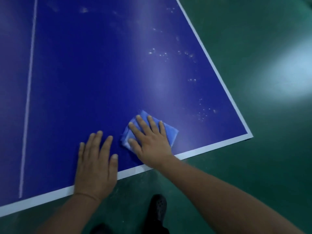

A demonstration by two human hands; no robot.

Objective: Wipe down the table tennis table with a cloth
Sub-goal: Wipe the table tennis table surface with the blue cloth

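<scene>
A blue table tennis table (101,73) with white edge lines fills most of the view. A folded light-blue cloth (171,132) lies flat on it near the front right corner. My right hand (150,141) presses on the cloth with straight, spread fingers. My left hand (96,164) rests flat on the bare table just left of the cloth, its wrist over the front edge. Pale smudges and specks (168,54) dot the surface beyond the cloth, toward the right edge.
A white centre line (28,92) runs up the table at the left. The table's front right corner (249,135) is close to the cloth. A green floor (253,166) surrounds the table, and my dark shoe (157,210) stands below the front edge.
</scene>
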